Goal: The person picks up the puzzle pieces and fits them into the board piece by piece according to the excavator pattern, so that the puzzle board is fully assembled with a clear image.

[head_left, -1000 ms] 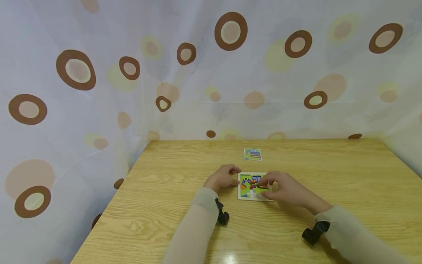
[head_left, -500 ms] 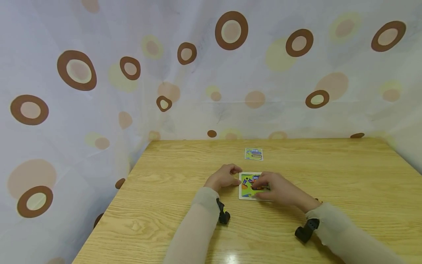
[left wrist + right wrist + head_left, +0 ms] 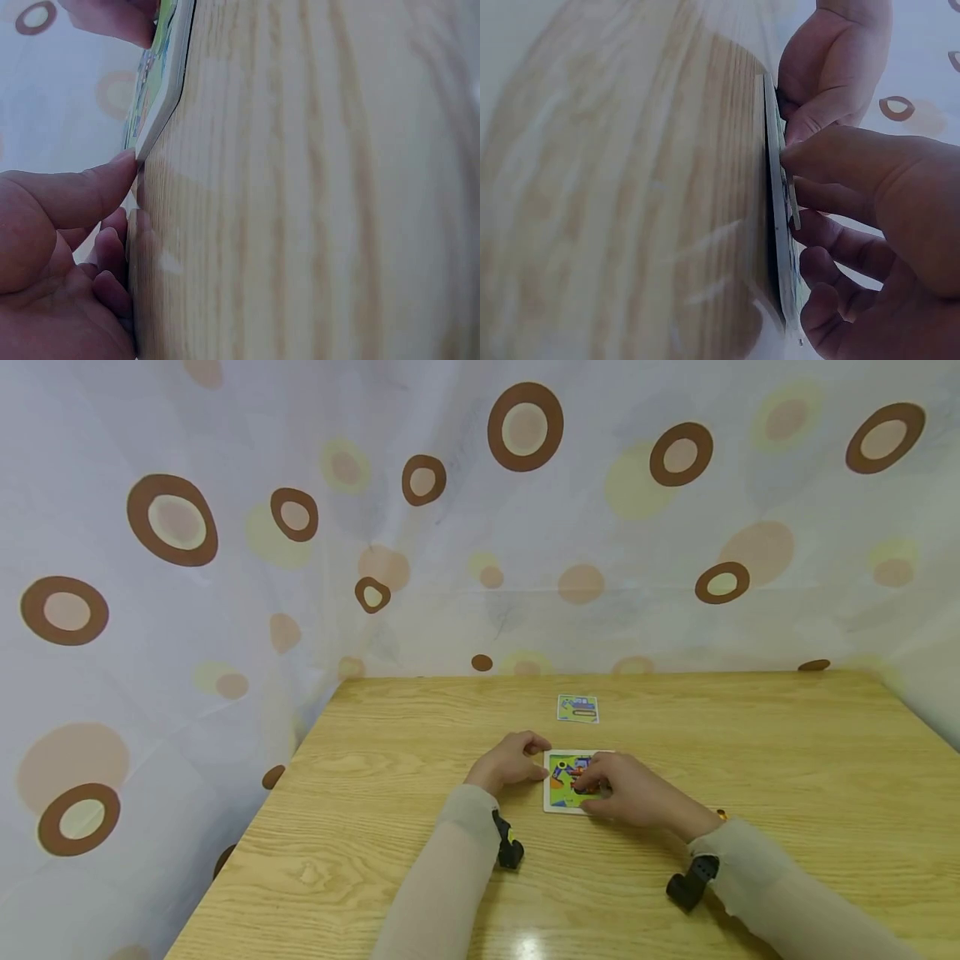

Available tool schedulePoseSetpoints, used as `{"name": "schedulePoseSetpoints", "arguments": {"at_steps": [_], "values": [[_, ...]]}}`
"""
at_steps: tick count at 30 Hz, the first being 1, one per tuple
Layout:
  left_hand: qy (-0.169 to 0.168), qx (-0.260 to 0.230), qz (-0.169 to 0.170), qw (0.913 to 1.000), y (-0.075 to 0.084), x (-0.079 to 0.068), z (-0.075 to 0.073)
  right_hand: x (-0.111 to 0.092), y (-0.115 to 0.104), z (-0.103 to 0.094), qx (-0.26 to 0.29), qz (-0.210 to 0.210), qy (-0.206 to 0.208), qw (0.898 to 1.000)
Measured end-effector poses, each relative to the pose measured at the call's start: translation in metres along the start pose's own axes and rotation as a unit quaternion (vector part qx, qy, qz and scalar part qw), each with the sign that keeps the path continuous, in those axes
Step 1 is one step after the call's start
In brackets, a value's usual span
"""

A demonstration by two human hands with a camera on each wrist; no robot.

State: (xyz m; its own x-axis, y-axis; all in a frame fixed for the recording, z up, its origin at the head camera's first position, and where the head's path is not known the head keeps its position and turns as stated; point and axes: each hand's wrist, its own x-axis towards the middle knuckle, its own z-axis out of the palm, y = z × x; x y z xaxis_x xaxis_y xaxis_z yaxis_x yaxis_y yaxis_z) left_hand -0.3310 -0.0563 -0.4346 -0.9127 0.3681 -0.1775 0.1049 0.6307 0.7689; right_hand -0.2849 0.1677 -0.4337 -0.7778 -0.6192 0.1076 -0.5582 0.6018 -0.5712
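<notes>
A shallow picture puzzle with a white border lies in front of me, showing a colourful digger on green. At its left side, my left hand holds the board, with the thumb against the edge and the index finger by the far corner. My right hand reaches over the right half and covers part of the picture. In the right wrist view its thumb and fingers pinch a thin puzzle piece, tilted close over the board. The piece's printed face is hidden there.
Behind the puzzle lies a small picture card with a similar digger. Everything rests on a wood-grain table. A white cloth with brown and yellow rings hangs at the back and sides. A black camera is strapped to each wrist.
My right hand has moved left from the board's right edge to over its middle. The pale gap near the board's front edge now shows green. My left hand has kept its place.
</notes>
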Motion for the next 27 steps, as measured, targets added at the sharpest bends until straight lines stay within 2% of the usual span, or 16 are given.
{"name": "schedulePoseSetpoints", "arguments": {"at_steps": [9,27], "values": [[0.0,0.004,-0.001,1.0,0.0007,-0.0028,-0.001,0.003,-0.0021,-0.0016,-0.005,-0.001,-0.009,1.0],[0.003,0.003,-0.005,1.0,0.0023,-0.0031,-0.0002,0.0027,-0.002,-0.0036,0.028,0.005,-0.018,0.999]]}}
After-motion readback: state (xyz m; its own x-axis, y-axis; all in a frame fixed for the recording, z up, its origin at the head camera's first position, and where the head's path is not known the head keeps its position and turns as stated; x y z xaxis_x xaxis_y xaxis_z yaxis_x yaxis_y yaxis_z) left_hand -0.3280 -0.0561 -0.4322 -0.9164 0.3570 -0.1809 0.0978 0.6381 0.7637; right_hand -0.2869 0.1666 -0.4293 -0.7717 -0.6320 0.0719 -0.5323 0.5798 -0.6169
